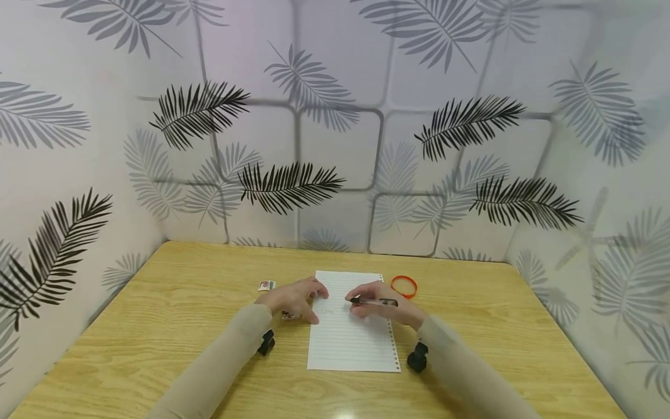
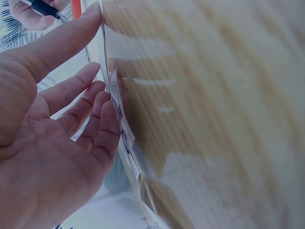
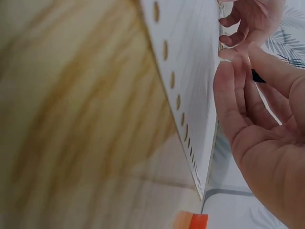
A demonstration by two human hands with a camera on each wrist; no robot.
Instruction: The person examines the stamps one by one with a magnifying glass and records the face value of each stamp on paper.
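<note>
A sheet of lined paper with punched holes along its right edge lies on the wooden table. Faint handwriting shows near its left middle. My left hand rests at the sheet's left edge, thumb and fingers spread. In the left wrist view, the fingers of that hand are loosely bent and hold nothing. Over the upper right of the sheet, my right hand holds a dark pen between thumb and fingers. In the right wrist view, only a short black part of the pen shows behind the fingers.
A red ring-shaped band lies right of the paper, just beyond my right hand. A small picture card lies left of the sheet. Another small printed piece is partly covered by my left hand. Leaf-patterned walls border the table.
</note>
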